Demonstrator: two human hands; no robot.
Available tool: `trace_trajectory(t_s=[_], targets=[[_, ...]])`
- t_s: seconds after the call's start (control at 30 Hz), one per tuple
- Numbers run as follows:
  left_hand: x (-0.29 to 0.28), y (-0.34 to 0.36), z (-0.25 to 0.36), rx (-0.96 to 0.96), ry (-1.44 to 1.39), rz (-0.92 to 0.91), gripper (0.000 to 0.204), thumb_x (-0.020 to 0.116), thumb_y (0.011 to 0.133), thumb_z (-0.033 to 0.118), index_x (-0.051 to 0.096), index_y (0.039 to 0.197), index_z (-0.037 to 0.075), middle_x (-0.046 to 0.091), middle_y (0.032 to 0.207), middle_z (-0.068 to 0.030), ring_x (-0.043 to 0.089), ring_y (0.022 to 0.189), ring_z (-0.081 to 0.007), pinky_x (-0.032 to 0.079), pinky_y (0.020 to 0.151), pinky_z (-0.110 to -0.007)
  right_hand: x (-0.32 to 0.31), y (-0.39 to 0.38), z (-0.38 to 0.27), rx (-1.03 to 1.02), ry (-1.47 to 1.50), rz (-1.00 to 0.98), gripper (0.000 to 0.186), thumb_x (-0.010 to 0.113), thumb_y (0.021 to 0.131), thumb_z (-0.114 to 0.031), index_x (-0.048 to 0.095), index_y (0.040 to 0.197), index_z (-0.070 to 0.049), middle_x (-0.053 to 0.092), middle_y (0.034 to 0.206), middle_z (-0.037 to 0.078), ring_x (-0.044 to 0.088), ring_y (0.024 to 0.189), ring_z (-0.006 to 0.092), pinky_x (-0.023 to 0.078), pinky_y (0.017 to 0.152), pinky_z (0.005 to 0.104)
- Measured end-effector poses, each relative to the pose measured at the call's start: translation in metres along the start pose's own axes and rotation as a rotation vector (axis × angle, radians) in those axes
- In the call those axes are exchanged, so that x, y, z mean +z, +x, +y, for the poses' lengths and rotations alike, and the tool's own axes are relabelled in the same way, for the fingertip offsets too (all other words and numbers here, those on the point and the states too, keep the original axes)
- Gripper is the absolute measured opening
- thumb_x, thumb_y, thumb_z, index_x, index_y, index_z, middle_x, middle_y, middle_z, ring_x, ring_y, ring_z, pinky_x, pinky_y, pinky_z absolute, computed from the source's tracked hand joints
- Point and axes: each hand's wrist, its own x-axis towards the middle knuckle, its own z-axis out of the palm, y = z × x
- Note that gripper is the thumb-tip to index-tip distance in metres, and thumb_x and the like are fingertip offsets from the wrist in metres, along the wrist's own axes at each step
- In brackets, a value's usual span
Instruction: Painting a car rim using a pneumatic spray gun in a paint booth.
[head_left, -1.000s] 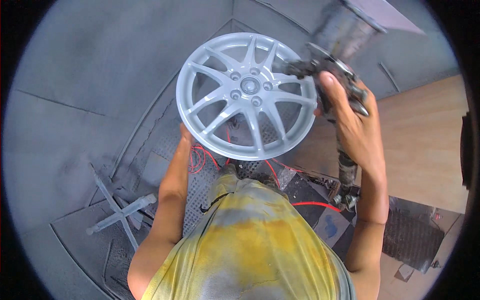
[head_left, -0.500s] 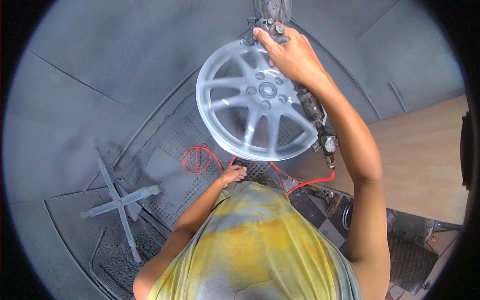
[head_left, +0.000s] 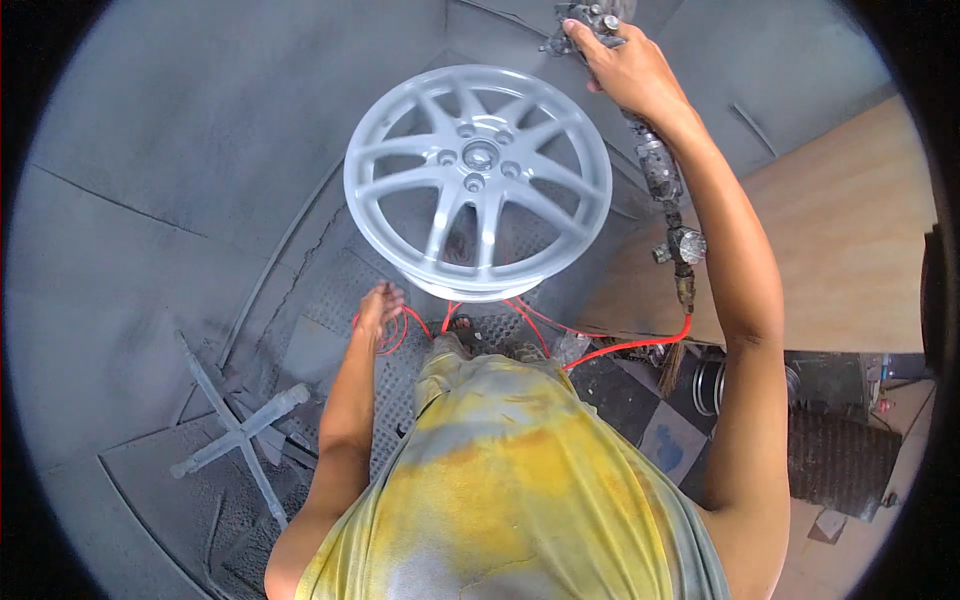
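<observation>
A silver-grey alloy wheel (head_left: 481, 155) with split spokes faces up in front of me, its lower edge slightly tilted toward me. Beyond its upper right edge, my right hand (head_left: 635, 75) is wrapped round a paint-crusted spray gun (head_left: 592, 22). From the gun's grip hangs a dirty inline filter and gauge fitting (head_left: 686, 244), joined to a red air hose (head_left: 640, 344). My left hand (head_left: 381, 305) is off the wheel's lower left side, fingers loosely bent and apart, with nothing visible in it. What supports the wheel is mostly hidden beneath it.
A grey cross-shaped stand (head_left: 240, 432) is at the lower left. Red hose coils (head_left: 395, 335) lie on the studded floor mat. Grey overspray-coated walls curve around. To the right are a wooden panel (head_left: 800, 250), a brush (head_left: 672, 368) and another wheel rim (head_left: 708, 387).
My right hand has moved the spray gun up and right, away from the wheel's top edge. My left hand has swung out leftward from my waist. The wheel appears farther left in view.
</observation>
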Motion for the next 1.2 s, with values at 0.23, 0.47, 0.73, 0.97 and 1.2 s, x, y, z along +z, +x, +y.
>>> trace_trajectory(t_s=[0.23,0.47,0.73,0.97,1.2], targets=[[0.032,0.007,0.031,0.072,-0.176,0.081,0.041,0.046,0.108,0.048,0.063,0.116,0.012,0.069,0.094,-0.0028,0.066,0.083,-0.0186,0.052,0.073,-0.039,-0.065,-0.072,0.057,0.097,0.043,0.044,0.052,0.060,0.098,-0.054,0.069,0.097,-0.003,0.068,0.069,0.010,0.072,0.062,0.0220,0.056,0.071,0.0393],[0.073,-0.015,0.004,0.132,-0.159,0.151,0.035,0.050,0.108,0.041,0.064,0.112,0.009,0.067,0.092,-0.0031,0.064,0.077,-0.0166,0.054,0.070,-0.038,-0.106,-0.155,0.093,0.113,0.124,-0.039,0.048,0.061,0.101,-0.049,0.067,0.101,-0.001,0.059,0.065,0.007,0.065,0.059,0.0177,0.053,0.065,0.0363],[0.215,-0.079,-0.118,-0.003,0.157,-0.310,0.037,0.058,0.103,0.042,0.060,0.130,0.016,0.071,0.115,-0.0024,0.065,0.095,-0.0178,0.055,0.082,-0.038,-0.117,-0.226,0.087,0.101,0.302,-0.182,0.041,0.063,0.102,-0.041,0.068,0.111,-0.001,0.057,0.070,0.003,0.059,0.060,0.0134,0.049,0.060,0.0318],[0.174,-0.100,-0.145,-0.245,0.439,-0.330,0.035,0.053,0.104,0.049,0.067,0.107,0.017,0.066,0.089,0.0060,0.055,0.068,-0.0083,0.048,0.061,-0.033,-0.096,-0.232,0.034,-0.028,0.591,-0.321,0.036,0.065,0.103,-0.035,0.066,0.102,0.001,0.055,0.073,0.000,0.057,0.062,0.0108,0.046,0.058,0.0286],[0.115,-0.064,-0.119,-0.162,0.056,-0.114,0.037,0.042,0.109,0.043,0.063,0.118,0.014,0.075,0.096,-0.0020,0.066,0.070,-0.0148,0.054,0.062,-0.036,-0.054,-0.173,-0.014,-0.244,0.588,-0.208,0.036,0.065,0.101,-0.037,0.064,0.093,-0.002,0.055,0.064,0.006,0.056,0.059,0.0153,0.047,0.061,0.0335]])
